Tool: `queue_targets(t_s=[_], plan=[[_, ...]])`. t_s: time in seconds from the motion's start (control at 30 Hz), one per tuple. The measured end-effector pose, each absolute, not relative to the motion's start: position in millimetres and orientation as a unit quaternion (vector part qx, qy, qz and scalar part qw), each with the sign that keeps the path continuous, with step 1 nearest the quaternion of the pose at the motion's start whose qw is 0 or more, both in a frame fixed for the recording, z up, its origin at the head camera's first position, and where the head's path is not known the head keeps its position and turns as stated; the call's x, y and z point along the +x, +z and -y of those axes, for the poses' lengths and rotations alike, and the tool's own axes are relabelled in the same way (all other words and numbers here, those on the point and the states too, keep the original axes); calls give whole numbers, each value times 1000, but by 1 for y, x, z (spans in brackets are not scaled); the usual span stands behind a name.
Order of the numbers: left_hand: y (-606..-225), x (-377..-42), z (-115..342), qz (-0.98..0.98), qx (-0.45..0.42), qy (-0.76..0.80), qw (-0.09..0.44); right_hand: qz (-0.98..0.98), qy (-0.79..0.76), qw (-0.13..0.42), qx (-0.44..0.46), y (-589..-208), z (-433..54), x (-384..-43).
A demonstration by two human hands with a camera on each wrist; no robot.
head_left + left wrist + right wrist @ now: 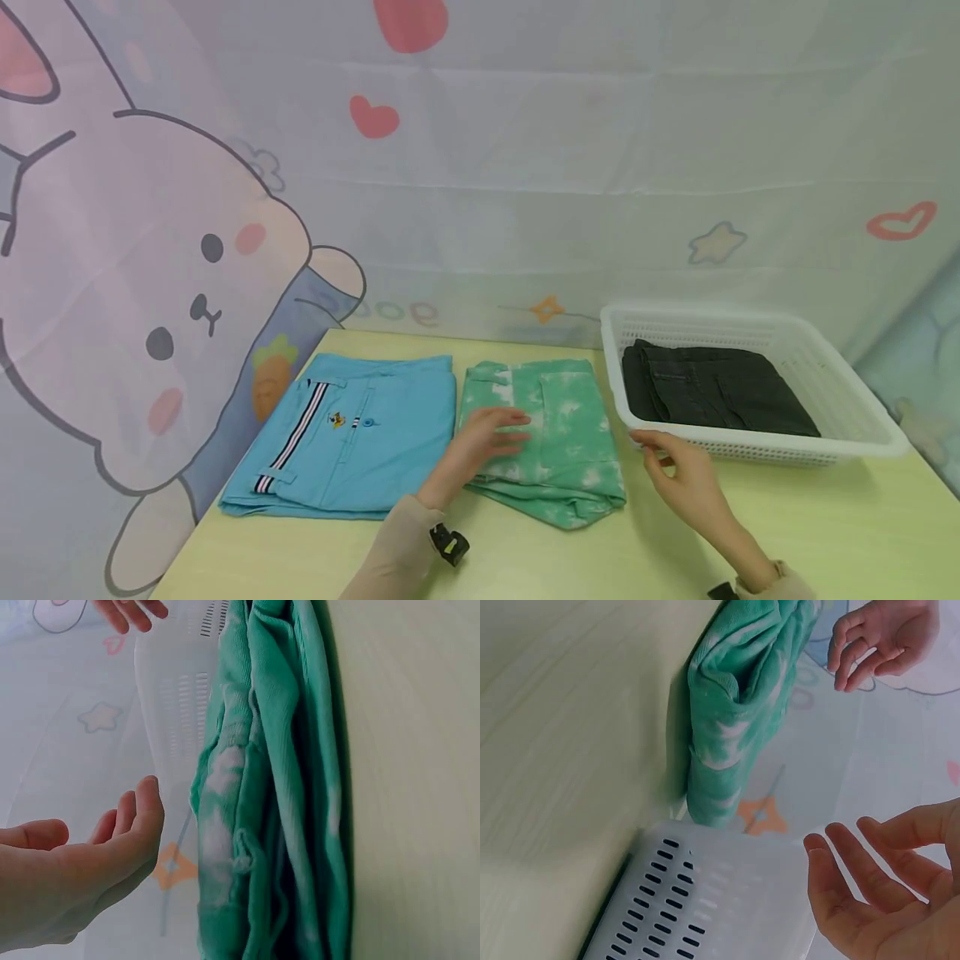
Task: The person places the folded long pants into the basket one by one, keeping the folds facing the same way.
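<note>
My left hand (491, 442) hovers over the left side of a folded pair of green tie-dye pants (558, 421) with white patches. In the left wrist view its fingers are gently bent, apart from the cloth, whose stacked layers show edge-on. The right hand (686, 479) is near the front left corner of a white plastic basket (843, 417). Its fingers are loosely bent and hold nothing in the right wrist view. Folded black pants (720, 387) lie inside the basket, toward its left.
Folded light-blue pants (397, 454) with a striped trim lie left of the green pair. All stand on a pale yellow table (540, 558). Behind the table hangs a cartoon-printed curtain (525, 225). The basket reaches close to the table's right edge.
</note>
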State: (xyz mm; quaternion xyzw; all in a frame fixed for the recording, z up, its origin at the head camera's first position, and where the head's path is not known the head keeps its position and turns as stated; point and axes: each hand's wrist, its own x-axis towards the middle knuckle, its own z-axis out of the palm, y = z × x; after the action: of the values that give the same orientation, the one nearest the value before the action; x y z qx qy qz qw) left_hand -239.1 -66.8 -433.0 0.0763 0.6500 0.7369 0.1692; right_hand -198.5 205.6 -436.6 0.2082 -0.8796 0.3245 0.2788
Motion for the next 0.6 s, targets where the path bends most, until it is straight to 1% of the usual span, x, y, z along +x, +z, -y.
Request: queue_targets(t_s=[0.33,0.6], plan=[[-436,-248,77,-674,5,727,129,890,328,258,185,-441,-197,-199],[-439,-250,83,-694,-44,709,112,905,356,183,146,-443,-193,-197]])
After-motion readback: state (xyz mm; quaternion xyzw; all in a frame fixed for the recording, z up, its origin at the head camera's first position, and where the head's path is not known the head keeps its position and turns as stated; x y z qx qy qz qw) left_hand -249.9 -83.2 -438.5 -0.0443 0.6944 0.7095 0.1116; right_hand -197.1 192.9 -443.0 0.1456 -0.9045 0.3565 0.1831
